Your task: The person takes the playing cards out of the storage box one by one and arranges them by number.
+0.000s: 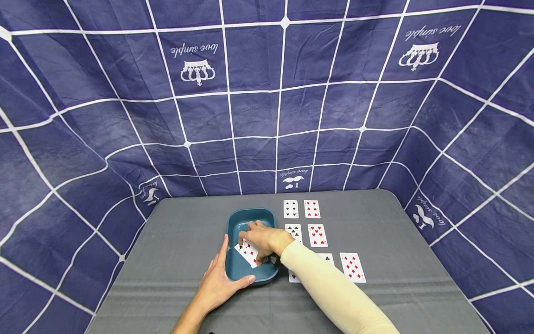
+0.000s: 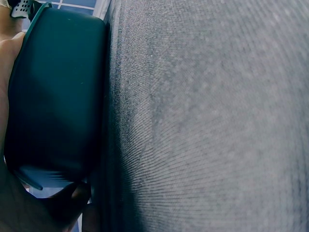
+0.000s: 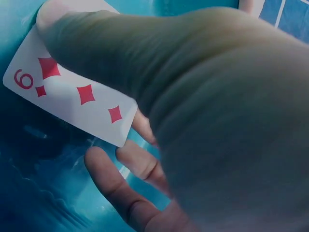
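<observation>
A teal tray [image 1: 250, 211] stands on the grey table [image 1: 167, 241]. My left hand [image 1: 225, 273] holds its near left corner, with fingers along the left wall and the thumb on the near rim. The left wrist view shows the tray's outer wall [image 2: 53, 96] against my left hand [image 2: 9, 203]. My right hand [image 1: 255, 249] reaches into the tray and pinches a diamonds playing card [image 1: 249, 253]. In the right wrist view the thumb of my right hand [image 3: 125, 96] lies on top of the card [image 3: 72, 92] and the fingers are beneath it.
Several face-up playing cards lie in rows right of the tray, among them a black one [image 1: 290, 208], red ones [image 1: 312, 208] [image 1: 318, 235] and a diamonds card [image 1: 352, 267]. My right forearm covers part of the near row. A blue gridded cloth [image 1: 267, 93] hangs all round.
</observation>
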A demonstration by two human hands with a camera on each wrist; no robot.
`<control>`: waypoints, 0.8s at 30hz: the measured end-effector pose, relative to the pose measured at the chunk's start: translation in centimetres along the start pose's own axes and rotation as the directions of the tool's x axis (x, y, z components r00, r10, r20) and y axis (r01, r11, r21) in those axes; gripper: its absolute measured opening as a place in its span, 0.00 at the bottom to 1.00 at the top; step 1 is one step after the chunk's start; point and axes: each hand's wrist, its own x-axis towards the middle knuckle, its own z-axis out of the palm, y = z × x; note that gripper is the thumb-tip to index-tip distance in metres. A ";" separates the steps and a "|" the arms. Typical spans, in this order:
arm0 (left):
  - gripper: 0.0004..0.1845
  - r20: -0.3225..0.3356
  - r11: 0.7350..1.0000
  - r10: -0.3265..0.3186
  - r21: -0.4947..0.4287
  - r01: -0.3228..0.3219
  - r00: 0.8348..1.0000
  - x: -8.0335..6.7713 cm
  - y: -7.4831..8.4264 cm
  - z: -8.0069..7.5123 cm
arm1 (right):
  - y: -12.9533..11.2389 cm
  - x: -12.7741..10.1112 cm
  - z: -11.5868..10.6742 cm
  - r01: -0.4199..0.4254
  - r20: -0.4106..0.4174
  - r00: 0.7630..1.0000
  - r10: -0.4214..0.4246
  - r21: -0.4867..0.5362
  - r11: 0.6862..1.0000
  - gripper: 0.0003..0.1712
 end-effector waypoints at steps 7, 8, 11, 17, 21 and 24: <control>0.81 -0.002 1.000 0.003 0.001 -0.003 1.000 -0.1 -0.1 0.0 | -0.2 -0.2 0.3 0.031 -0.005 1.000 -0.031 0.000 1.000 0.40; 0.81 -0.003 1.000 0.004 0.001 -0.004 1.000 -0.2 -0.1 0.0 | -0.3 -0.3 0.3 0.037 -0.006 0.999 -0.037 0.003 0.999 0.39; 0.81 -0.005 1.000 0.004 0.000 -0.004 1.000 -0.2 -0.2 0.0 | -0.2 -0.3 0.4 0.049 -0.014 0.999 -0.048 0.018 0.999 0.38; 0.81 -0.009 1.000 0.006 0.000 -0.006 1.000 -0.1 0.0 0.0 | 0.0 -0.4 0.2 0.051 -0.038 0.998 -0.050 0.031 0.998 0.42; 0.81 -0.008 1.000 0.009 -0.002 -0.009 1.000 -0.1 0.0 -0.1 | 0.0 -0.5 0.1 0.066 -0.050 0.997 -0.063 0.047 0.997 0.44; 0.81 -0.006 1.000 0.008 -0.004 -0.008 1.000 -0.2 0.0 -0.1 | -0.1 -0.6 0.0 0.077 -0.057 0.996 -0.073 0.061 0.995 0.45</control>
